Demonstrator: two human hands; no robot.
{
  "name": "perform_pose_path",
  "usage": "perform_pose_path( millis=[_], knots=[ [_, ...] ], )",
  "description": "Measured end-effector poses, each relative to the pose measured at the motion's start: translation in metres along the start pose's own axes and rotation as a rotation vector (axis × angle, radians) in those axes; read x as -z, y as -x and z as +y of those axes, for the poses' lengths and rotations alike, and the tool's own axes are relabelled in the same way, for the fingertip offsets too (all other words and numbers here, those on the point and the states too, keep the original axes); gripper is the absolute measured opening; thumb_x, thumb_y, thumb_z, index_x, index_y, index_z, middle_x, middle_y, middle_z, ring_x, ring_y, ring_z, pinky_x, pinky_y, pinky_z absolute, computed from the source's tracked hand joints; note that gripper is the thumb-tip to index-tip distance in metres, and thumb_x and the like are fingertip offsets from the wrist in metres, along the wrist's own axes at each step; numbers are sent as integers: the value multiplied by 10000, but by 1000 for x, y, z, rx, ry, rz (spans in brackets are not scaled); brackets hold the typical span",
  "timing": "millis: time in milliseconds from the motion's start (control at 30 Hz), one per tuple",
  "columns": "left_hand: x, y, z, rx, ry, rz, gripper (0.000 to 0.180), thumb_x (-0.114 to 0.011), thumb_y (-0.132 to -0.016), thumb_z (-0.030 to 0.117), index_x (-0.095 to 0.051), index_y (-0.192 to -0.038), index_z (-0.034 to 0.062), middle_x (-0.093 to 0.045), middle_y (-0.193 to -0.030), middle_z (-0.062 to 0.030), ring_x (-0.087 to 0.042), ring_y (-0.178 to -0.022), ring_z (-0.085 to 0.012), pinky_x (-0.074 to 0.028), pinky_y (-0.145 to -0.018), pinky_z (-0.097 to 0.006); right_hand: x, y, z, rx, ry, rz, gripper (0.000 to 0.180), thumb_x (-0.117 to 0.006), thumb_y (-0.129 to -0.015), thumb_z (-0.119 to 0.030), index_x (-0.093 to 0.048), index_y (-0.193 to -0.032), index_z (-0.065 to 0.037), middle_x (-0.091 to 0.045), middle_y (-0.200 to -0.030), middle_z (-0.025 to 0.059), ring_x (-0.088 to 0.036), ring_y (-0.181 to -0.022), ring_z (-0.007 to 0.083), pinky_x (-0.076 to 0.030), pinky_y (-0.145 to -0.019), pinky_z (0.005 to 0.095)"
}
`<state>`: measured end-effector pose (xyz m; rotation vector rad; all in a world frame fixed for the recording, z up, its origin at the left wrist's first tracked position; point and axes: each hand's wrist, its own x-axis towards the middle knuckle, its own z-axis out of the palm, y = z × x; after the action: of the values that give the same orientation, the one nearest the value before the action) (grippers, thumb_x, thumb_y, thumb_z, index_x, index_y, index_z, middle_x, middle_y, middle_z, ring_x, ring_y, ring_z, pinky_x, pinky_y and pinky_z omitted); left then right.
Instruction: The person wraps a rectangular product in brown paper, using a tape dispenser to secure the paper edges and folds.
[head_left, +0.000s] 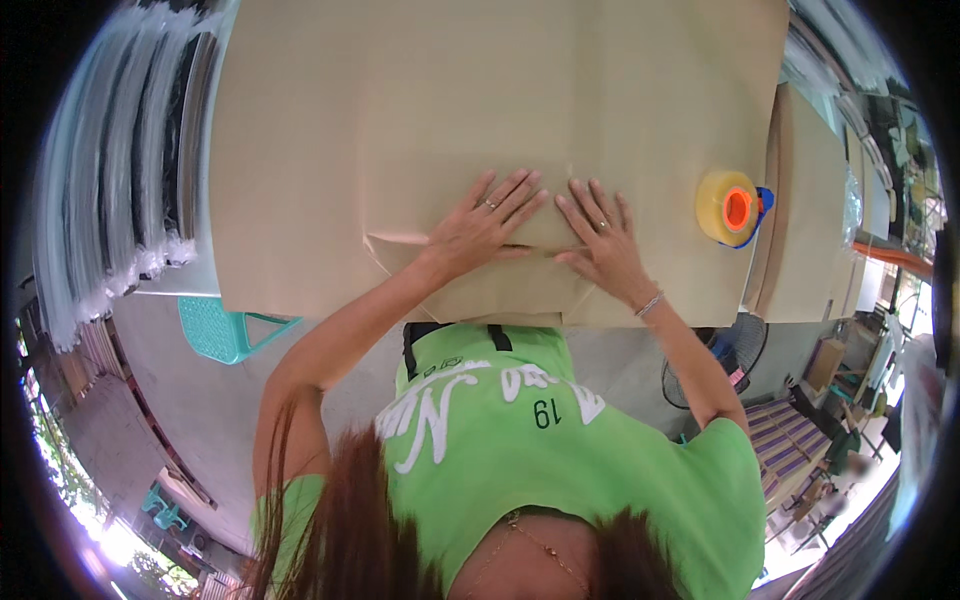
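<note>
While both hands point(480, 225) flatten brown paper point(400, 120), tape dispenser point(733, 208) rests right.

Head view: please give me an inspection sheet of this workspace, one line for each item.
Surface: bench covered by brown paper sheet.
Job's things: folded paper flap under both hands.
Clutter: yellow tape dispenser lying on the paper, right side.
Grippers: left hand and right hand pressed flat, fingers spread, holding nothing.
Cables: nothing seen.
Surroundings: teal plastic stool, floor fan, clear plastic rolls.
</note>
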<state>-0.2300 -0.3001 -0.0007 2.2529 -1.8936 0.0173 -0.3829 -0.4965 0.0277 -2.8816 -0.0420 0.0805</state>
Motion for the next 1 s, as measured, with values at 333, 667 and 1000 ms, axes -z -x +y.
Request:
perform_pose_path(
  millis=[333, 667, 1000],
  knots=[
    [23, 65, -42, 177, 153, -93, 708, -530, -848, 584, -361, -1465, 279, -288, -1547, 3, -267, -1421, -221, -189, -1155, -503, -22, -27, -44, -139, -136, 36, 929, -701, -767, -391, -199, -1526, -201, -197, -1582, -5, -176, -1455, 199, -120, -1172, 456],
    [38, 142, -104, 336, 537, -127, 725, -673, -814, 380, -371, -1457, 233, -145, -1577, -148, -253, -1404, -354, -232, -1139, -476, -10, -38, -57, -224, -161, -70, 1014, -770, -706, -285, -178, -1528, -235, -149, -1593, 11, -126, -1465, 248, -110, -1171, 473],
    [25, 116, -63, 683, 611, 175, 763, -766, -705, 159, -443, -1391, 249, -254, -1537, -116, -322, -1320, -365, -279, -1092, -471, -16, -39, -65, -258, -86, -33, 904, -697, -786, -171, -187, -1530, -229, -149, -1595, 15, -126, -1466, 264, -116, -1159, 498]
  ],
)
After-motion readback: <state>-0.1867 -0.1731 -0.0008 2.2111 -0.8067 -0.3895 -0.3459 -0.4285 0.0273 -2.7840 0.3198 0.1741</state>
